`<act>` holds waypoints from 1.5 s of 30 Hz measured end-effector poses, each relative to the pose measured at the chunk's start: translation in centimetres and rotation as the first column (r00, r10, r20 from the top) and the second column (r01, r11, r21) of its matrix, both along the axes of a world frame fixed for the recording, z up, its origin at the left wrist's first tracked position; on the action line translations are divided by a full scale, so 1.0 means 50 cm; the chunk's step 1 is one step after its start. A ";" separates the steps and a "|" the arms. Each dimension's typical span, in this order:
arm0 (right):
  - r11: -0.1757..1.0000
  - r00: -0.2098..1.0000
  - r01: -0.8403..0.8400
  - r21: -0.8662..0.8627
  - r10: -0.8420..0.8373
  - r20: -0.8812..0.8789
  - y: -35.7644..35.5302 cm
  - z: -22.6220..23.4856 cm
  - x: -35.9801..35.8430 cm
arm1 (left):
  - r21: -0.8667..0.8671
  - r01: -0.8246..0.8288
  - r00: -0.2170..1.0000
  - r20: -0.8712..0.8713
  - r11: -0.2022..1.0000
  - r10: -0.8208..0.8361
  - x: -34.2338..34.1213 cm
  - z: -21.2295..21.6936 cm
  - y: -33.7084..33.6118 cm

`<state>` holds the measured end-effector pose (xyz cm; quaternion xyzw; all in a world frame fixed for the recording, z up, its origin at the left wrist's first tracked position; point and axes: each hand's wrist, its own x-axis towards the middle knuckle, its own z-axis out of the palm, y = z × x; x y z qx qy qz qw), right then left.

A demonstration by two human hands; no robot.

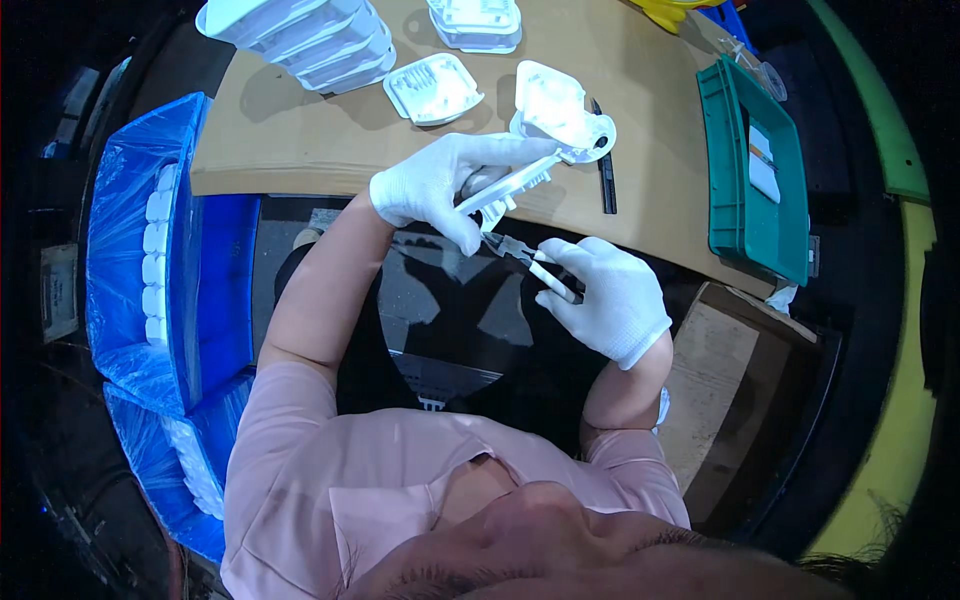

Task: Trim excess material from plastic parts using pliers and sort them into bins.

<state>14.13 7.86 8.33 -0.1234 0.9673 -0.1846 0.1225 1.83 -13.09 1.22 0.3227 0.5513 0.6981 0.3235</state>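
Observation:
My left hand [428,182], in a white glove, is closed on a white molded plastic part [518,184], held tilted just past the table's near edge. My gloved right hand [612,302] is wrapped round a pair of nippers [512,247] with white handles. The jaws of the nippers are at the lower end of the part; whether they touch it I cannot tell. Beyond my left hand, another white plastic part [548,103] with a round end lies on the table, beside a slim black tool [607,182]. A similar white part [433,88] rests to its left.
White parts are stacked [320,45] at the far left of the cardboard-covered table [650,130], with a smaller stack [476,24] at the back. A green crate [728,170] stands right. Blue, film-lined bins [140,330] with white parts are left. A cardboard box [715,390] is lower right.

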 end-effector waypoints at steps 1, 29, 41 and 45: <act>1.000 1.000 -0.003 0.002 0.003 -0.008 0.002 0.000 0.001 | 0.006 -0.002 1.000 0.013 1.000 0.002 0.001 0.000 0.001; 0.995 0.999 -0.006 0.096 0.002 0.046 -0.022 -0.007 -0.002 | 0.038 0.076 0.995 0.068 0.996 -0.078 0.005 -0.003 0.002; 0.986 0.986 -0.163 -0.033 0.162 -0.029 0.009 -0.058 -0.039 | 0.055 0.109 0.976 -0.195 0.993 -0.096 -0.004 -0.017 0.005; 0.983 0.986 -0.162 -0.082 0.164 0.017 0.012 -0.073 -0.056 | 0.083 0.134 0.971 -0.209 0.987 -0.114 -0.006 -0.022 0.010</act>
